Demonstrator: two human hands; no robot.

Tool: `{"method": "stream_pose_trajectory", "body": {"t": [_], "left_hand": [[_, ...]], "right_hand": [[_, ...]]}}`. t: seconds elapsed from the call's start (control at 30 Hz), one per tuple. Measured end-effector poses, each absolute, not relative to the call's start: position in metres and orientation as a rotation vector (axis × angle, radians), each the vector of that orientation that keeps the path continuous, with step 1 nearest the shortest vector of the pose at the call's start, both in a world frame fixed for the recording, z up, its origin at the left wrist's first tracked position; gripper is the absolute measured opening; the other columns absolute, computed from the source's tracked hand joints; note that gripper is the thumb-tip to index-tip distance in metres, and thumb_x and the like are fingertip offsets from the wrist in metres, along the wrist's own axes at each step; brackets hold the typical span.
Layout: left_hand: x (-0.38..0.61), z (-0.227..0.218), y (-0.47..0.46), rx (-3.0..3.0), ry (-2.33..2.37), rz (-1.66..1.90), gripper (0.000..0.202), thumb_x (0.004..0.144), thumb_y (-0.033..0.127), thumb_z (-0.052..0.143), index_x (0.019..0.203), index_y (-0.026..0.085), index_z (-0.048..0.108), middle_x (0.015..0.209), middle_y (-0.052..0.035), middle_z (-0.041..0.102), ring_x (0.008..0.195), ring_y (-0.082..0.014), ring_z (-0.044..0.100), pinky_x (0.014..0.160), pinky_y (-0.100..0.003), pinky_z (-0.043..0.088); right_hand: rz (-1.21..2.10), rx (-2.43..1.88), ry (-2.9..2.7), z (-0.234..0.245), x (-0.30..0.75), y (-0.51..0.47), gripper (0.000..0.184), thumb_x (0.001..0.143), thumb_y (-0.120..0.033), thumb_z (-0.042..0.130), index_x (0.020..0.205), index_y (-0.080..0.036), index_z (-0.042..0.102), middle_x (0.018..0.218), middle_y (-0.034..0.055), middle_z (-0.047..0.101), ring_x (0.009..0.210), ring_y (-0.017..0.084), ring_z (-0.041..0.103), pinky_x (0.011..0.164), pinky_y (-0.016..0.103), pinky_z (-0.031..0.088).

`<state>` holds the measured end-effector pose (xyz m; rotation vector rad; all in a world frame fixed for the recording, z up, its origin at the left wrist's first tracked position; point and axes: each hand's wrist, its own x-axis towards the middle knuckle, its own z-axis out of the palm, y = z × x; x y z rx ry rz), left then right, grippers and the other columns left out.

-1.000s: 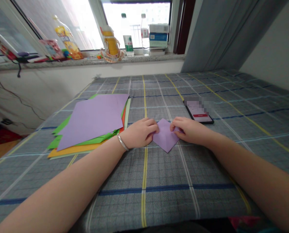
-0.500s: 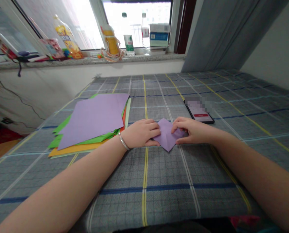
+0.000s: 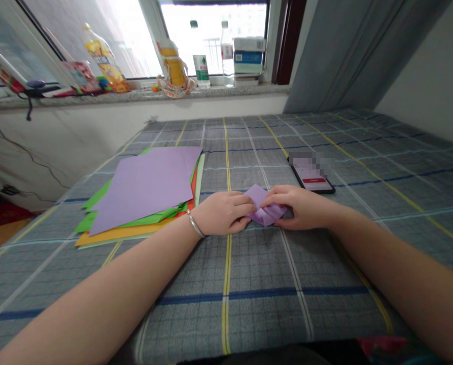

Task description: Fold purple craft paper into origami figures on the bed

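Paper, purple and folded, sits on the checked cloth between the two hands. The left hand (a silver bracelet circles its wrist) has fingers and thumb closed on the left corner. The right hand pinches the right side loosely, fingertips on top and thumb by the near edge. A stack of coloured sheets lies to the left; a phone lies just beyond the right hand.

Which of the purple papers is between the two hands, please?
The small creased purple paper between the left hand and right hand; the larger purple sheet lies on the coloured paper stack.
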<state>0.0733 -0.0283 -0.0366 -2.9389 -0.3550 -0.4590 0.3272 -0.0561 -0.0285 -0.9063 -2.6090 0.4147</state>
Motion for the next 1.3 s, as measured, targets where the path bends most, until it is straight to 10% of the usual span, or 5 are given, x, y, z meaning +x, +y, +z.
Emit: {"method": "stream_pose_trajectory", "body": {"t": [0.33,0.6,1.3], "left_hand": [[0.074,-0.035,-0.031,-2.956,-0.295,-0.389,0.036,0.087,0.031,0.048,0.12,0.015,0.05,0.109,-0.0113,0.063,0.091,-0.022,0.062,0.08,-0.035,0.052],[0.079,-0.035,-0.031,-2.91,-0.264,-0.365,0.024,0.094,0.028,0.041,0.087,0.016,0.06,0.087,-0.0069,0.066,0.081,-0.0189,0.059,0.076,-0.031,0.049],[0.082,-0.044,-0.018,-3.168,-1.323,-0.699,0.034,0.093,0.036,0.046,0.069,0.016,0.06,0.065,0.0015,0.055,0.063,-0.0123,0.051,0.06,-0.024,0.036]], "right_hand": [[-0.063,-0.964,-2.81,-0.02,0.314,-0.071,0.028,0.077,-0.024,0.059,0.104,-0.02,0.065,0.099,0.0084,0.068,0.086,0.023,0.06,0.074,0.033,0.042],[-0.223,-1.012,-2.853,-0.024,0.304,-0.073,0.007,0.082,-0.024,0.057,0.085,-0.018,0.06,0.09,0.0071,0.067,0.08,0.021,0.06,0.065,0.031,0.038],[0.406,-1.41,-2.391,-0.041,0.309,-0.046,0.032,0.092,-0.036,0.045,0.068,-0.019,0.057,0.071,0.0025,0.061,0.068,0.016,0.053,0.06,0.028,0.033]]}}
